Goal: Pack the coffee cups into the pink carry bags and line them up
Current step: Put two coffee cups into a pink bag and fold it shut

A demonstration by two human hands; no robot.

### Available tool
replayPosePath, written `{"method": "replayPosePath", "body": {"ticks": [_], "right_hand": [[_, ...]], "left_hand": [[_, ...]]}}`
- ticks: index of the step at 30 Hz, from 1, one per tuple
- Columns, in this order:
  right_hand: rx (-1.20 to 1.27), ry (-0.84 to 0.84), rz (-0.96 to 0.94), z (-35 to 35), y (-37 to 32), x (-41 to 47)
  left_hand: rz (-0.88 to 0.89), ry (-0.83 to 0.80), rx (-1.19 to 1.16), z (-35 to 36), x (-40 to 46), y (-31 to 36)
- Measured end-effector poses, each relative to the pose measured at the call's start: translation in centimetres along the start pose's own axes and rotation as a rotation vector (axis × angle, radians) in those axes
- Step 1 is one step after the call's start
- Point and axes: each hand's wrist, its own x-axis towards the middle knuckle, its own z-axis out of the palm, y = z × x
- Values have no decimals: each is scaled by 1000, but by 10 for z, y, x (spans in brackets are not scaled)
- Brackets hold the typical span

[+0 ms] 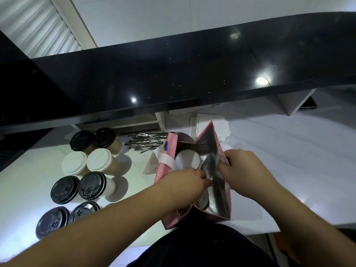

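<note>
A black shelf [173,74] ran across the upper view above the white bench [279,160], which carried everything else. A pink carry bag [224,212] stood open near the bench's front edge, its silvery lining showing, with a white strip [167,158] and a blue mark on its left wall. Both hands worked at its mouth: the left hand [185,186] reached over the left rim into the bag, its grip curled, though what the fingers held could not be told; the right hand [248,170] pinched the bag's right wall at the rim, fingers bent over the lining. Inside the bag sat a white-lidded cup [187,160] at the far end and a second cup [203,199] partly hidden beneath the left hand. To the left of the bag stood eight loose cups in two rows, six with black lids [92,185] and two with white lids [99,159]. Behind them lay a bundle of wrapped straws [148,140], and some white napkins [210,125] beyond the bag.
</note>
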Motion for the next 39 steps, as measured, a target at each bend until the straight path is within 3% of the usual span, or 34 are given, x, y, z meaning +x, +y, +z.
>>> {"method": "replayPosePath", "body": {"ticks": [2, 5, 7, 9, 11, 13, 16, 21, 25, 39], "right_hand": [[-6, 13, 1, 0, -2, 1], [-20, 12, 10, 1, -3, 2], [-12, 9, 26, 2, -3, 4], [-9, 12, 36, 4, -4, 4], [-9, 36, 42, 6, -5, 4], [-9, 47, 49, 8, -4, 4], [-23, 12, 67, 9, -5, 7], [10, 5, 83, 12, -9, 4], [-18, 22, 77, 13, -13, 0], [-2, 28, 108, 15, -19, -3]], "left_hand": [[-8, 205, -132, -20, -7, -4], [-52, 677, -301, -46, -27, -23], [-188, 908, -349, -50, -43, -50], [-402, 999, -411, -39, -54, -87], [-636, 903, -474, -15, -60, -126], [-773, 681, -450, 17, -60, -157], [-785, 385, -382, 56, -49, -181], [-806, 138, -415, 91, -17, -200], [-840, 125, -458, 110, 6, -211], [-750, 124, -208, 140, 14, -224]]}}
